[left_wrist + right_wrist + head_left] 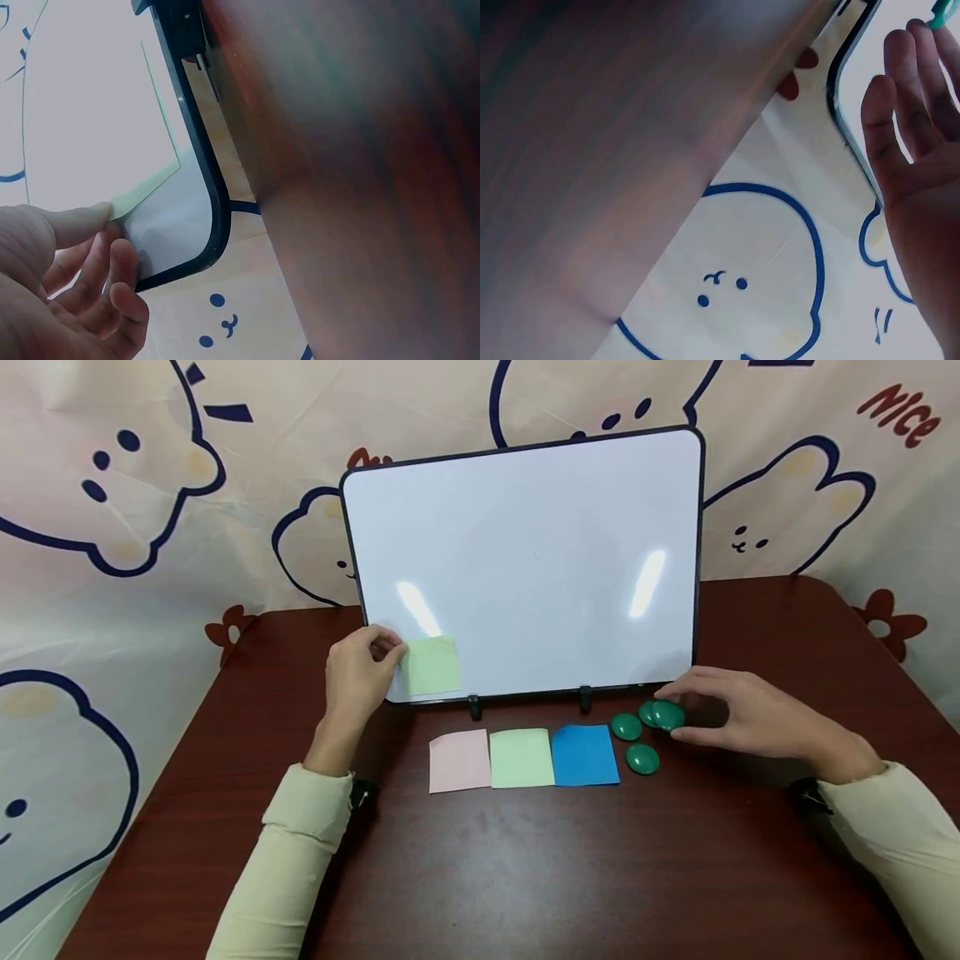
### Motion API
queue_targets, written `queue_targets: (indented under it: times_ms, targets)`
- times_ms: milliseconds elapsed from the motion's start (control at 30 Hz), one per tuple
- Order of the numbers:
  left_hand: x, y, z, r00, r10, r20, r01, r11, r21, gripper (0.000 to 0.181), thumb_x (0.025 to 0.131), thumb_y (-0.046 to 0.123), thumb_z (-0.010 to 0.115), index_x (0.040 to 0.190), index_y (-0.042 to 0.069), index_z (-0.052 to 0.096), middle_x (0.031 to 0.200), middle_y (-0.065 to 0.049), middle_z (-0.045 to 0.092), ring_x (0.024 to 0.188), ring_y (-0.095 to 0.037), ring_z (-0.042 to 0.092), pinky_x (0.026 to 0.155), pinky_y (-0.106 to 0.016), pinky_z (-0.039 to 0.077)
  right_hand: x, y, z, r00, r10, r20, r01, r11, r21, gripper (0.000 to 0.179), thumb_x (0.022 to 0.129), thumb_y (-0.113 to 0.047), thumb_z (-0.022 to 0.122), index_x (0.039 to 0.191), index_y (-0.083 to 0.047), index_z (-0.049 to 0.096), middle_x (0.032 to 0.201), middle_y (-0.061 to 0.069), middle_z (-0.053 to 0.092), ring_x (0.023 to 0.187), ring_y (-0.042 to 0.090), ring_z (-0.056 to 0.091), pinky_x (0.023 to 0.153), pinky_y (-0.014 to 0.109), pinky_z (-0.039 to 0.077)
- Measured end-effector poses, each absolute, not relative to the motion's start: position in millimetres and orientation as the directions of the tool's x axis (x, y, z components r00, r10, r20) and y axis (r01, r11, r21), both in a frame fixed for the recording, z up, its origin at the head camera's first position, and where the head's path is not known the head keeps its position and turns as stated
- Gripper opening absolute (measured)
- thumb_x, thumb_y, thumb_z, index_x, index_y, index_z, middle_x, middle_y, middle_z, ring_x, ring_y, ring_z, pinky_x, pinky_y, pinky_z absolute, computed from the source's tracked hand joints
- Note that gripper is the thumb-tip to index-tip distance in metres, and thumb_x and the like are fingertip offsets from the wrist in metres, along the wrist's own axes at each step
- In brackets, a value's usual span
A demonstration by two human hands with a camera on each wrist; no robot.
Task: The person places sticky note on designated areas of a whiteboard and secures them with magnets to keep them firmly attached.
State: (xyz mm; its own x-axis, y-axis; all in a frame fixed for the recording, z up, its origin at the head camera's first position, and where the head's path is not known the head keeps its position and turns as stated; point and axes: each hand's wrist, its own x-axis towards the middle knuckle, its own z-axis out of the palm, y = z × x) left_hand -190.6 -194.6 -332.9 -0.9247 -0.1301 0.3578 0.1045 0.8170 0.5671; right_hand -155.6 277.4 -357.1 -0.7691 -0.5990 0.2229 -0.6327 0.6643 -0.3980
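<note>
My left hand [358, 668] pinches the left edge of a light green sticky note [433, 665] between thumb and fingers. That note lies against the lower left corner of a whiteboard [525, 560]; the left wrist view shows the thumb on its corner. At the board's lower right, my right hand [750, 714] holds a green round magnet [668, 716] between thumb and fingertips. This magnet overlaps another green magnet [647, 713]. Two more lie close by, one [626, 727] to the left and one [642, 759] nearer the front. The right wrist view shows only a green edge at the fingertips.
A pink sticky note [460, 762], a light green one [522, 759] and a blue one [586, 756] lie in a row on the dark wooden table [525, 868]. Black clips [475, 707] support the board's lower edge. A cartoon-printed curtain [247, 435] hangs behind.
</note>
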Motion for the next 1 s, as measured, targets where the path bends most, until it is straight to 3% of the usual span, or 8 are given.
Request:
queue_targets:
  times_ms: [300, 567, 1000]
  targets:
    - [-191, -197, -330, -0.919, -0.127, 0.374, 0.117, 0.817, 0.564, 0.014, 0.092, 0.018, 0.071, 0.097, 0.005, 0.073, 0.091, -0.013, 0.072, 0.082, -0.026, 0.063, 0.072, -0.037, 0.049, -155, 259, -350, -0.728, -0.626, 0.28, -0.685, 0.639, -0.35, 0.047, 0.076, -0.019, 0.087, 0.117, -0.025, 0.065, 0.103, -0.015, 0.063, 0.084, 0.002, 0.054, 0.072, 0.022, 0.052]
    - [-193, -198, -330, -0.92, -0.131, 0.368, 0.114, 0.812, 0.573, 0.015, 0.092, 0.018, 0.072, 0.097, 0.004, 0.073, 0.09, -0.013, 0.072, 0.082, -0.027, 0.063, 0.072, -0.037, 0.05, -153, 247, -351, -0.729, -0.62, 0.291, -0.684, 0.641, -0.348, 0.053, 0.075, -0.019, 0.088, 0.122, -0.019, 0.063, 0.102, -0.013, 0.063, 0.085, 0.005, 0.053, 0.069, 0.024, 0.052]
    - [-193, -194, -331, -0.92, -0.131, 0.369, 0.121, 0.8, 0.588, 0.014, 0.092, 0.019, 0.072, 0.096, 0.005, 0.073, 0.089, -0.012, 0.072, 0.081, -0.026, 0.063, 0.072, -0.036, 0.049, -155, 219, -355, -0.704, -0.648, 0.291, -0.708, 0.607, -0.361, 0.043, 0.079, -0.025, 0.085, 0.118, -0.024, 0.067, 0.107, -0.012, 0.065, 0.09, 0.006, 0.057, 0.072, 0.03, 0.056]
